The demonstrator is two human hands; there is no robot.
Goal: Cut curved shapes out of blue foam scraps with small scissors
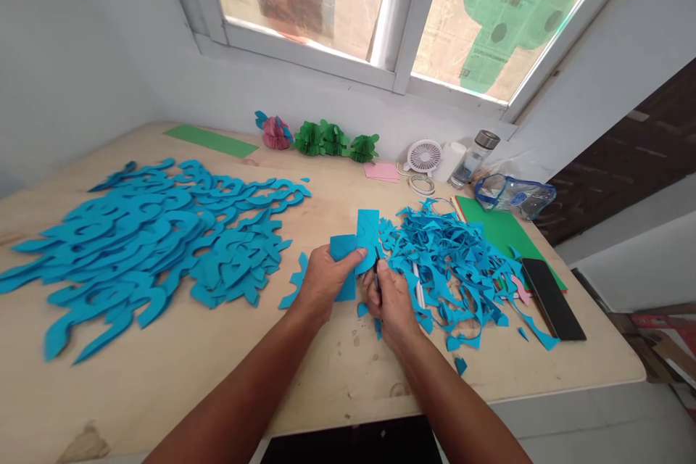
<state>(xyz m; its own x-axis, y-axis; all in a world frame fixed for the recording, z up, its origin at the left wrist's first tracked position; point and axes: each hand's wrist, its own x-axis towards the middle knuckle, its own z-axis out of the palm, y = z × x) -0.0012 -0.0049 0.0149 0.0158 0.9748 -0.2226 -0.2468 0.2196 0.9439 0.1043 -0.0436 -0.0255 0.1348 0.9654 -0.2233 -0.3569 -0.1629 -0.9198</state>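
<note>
My left hand (323, 281) is closed on a folded blue paper strip (363, 235), pinching it between thumb and fingers above the wooden table (217, 370). My right hand (392, 302) is wrapped round a small dark cutting tool (377, 272), probably scissors, whose tip meets the right edge of the strip. A big spread of cut blue curved shapes (157, 239) lies to the left. A heap of blue paper scraps (451, 264) lies just right of my hands.
A black phone (553, 297) and green paper (503, 228) lie at the right edge. A small white fan (424, 156), tape roll (422, 184), bottle (474, 156), clear pouch (516, 194), pink notes (382, 171), a green strip (211, 140) and paper flowers (326, 138) line the wall under the window.
</note>
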